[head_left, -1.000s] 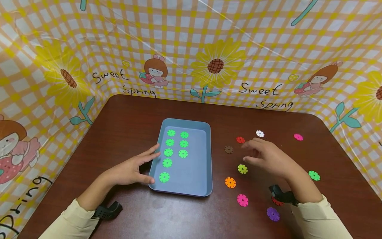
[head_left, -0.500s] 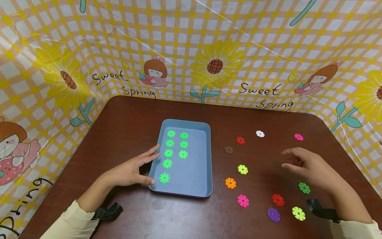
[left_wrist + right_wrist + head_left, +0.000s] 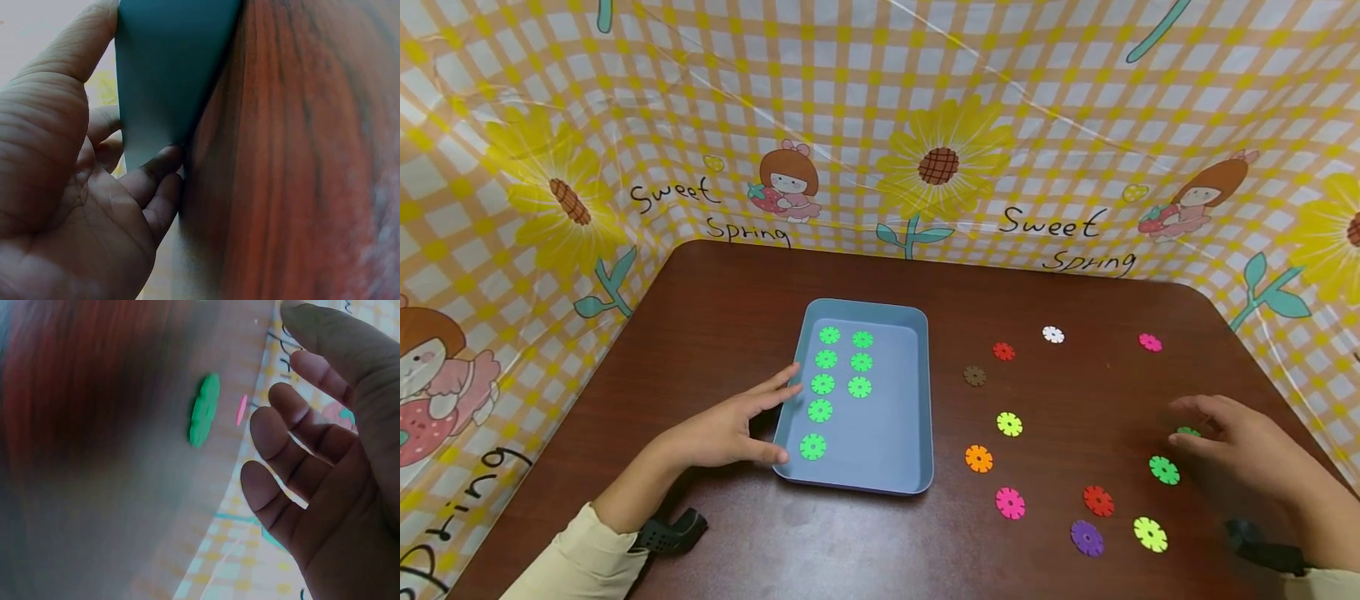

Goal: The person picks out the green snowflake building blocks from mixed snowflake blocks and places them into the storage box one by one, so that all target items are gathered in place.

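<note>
My left hand (image 3: 722, 429) is at the left side of a blue-grey tray (image 3: 925, 417), fingers spread, thumb at its near corner and fingertips along the rim. In the left wrist view, two fingers touch the tray's outer wall (image 3: 169, 69). Bright green notched discs (image 3: 820, 410) lie in two columns in the tray. My right hand (image 3: 1247, 442) hovers with loosely bent fingers and nothing in them, over a green disc (image 3: 1187, 432) that it partly hides. That green disc (image 3: 204, 411) lies ahead of the palm in the right wrist view. Another green disc (image 3: 1164, 470) lies just left of the hand.
Scattered right of the tray are a brown disc (image 3: 975, 376), red disc (image 3: 1098, 501), white disc (image 3: 1053, 334), orange disc (image 3: 978, 458), purple disc (image 3: 1087, 538), yellow disc (image 3: 1150, 534) and several others. A checked cloth (image 3: 850, 100) stands along the table's (image 3: 737, 292) back and sides.
My right hand has moved right and a little nearer, from beside the red and brown discs to the green disc at the right, uncovering discs on its way. The left hand stays put.
</note>
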The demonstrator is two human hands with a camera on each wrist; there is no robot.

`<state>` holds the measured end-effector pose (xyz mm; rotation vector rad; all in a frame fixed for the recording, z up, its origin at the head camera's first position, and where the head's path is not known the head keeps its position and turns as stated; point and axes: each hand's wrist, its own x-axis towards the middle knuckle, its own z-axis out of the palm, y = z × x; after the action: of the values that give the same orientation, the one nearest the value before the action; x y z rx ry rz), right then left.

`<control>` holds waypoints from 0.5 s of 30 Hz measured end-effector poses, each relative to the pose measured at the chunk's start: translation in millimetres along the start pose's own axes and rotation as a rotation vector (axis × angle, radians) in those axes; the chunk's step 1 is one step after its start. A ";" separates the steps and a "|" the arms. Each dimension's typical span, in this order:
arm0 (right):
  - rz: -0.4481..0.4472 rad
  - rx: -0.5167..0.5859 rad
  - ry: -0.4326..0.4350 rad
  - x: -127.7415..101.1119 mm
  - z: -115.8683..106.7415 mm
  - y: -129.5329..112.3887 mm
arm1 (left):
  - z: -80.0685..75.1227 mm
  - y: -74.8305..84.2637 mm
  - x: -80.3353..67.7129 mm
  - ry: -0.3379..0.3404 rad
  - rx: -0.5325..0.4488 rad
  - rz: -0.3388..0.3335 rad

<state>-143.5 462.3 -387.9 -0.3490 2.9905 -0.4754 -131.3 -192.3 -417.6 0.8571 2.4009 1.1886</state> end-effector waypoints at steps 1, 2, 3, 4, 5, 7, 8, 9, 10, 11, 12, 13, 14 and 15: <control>0.001 0.003 -0.007 -1.2 -0.3 3.4 | 0.0 0.0 -0.2 0.000 0.000 0.002; -0.001 0.002 -0.008 -2.2 -0.4 6.4 | 0.0 0.1 -0.2 0.001 0.001 0.000; 0.001 0.001 -0.013 -2.9 -0.5 9.2 | 0.1 0.0 -0.5 -0.001 0.001 0.002; 0.004 0.004 -0.024 -3.7 -0.7 12.1 | 0.2 -0.1 -0.6 -0.003 0.000 0.003; 0.005 0.002 -0.029 -4.2 -0.5 14.4 | 0.4 -0.1 -0.9 -0.004 0.001 0.004; 0.008 0.005 -0.048 -4.5 -0.3 18.7 | 0.4 -0.2 -1.5 -0.004 -0.002 0.004; 0.007 -0.004 -0.053 -4.4 0.0 20.4 | 0.4 -0.2 -1.7 -0.003 -0.004 0.003; 0.011 -0.001 -0.068 -4.4 0.3 22.1 | 0.4 -0.3 -1.8 -0.003 -0.007 0.004; 0.013 -0.001 -0.080 -4.4 0.7 23.5 | 0.4 -0.3 -1.8 -0.001 -0.007 0.005; 0.014 -0.001 -0.084 -4.4 1.4 24.6 | 0.3 -0.1 -1.8 0.000 -0.004 0.005; 0.018 -0.006 -0.088 -4.4 2.3 25.6 | 0.2 -0.1 -1.7 0.000 -0.003 0.005; 0.025 -0.016 -0.094 -4.4 3.0 26.3 | 0.2 -0.1 -1.4 0.000 0.000 0.006; 0.026 -0.018 -0.097 -4.3 3.5 27.2 | 0.1 -0.1 -1.0 -0.002 0.003 0.007; 0.029 -0.015 -0.101 -4.3 4.1 28.1 | 0.0 0.0 -0.7 -0.002 0.007 0.008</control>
<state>-144.8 488.1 -400.4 -0.3207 2.8992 -0.4192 -130.8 -192.8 -417.6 0.8708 2.4034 1.1819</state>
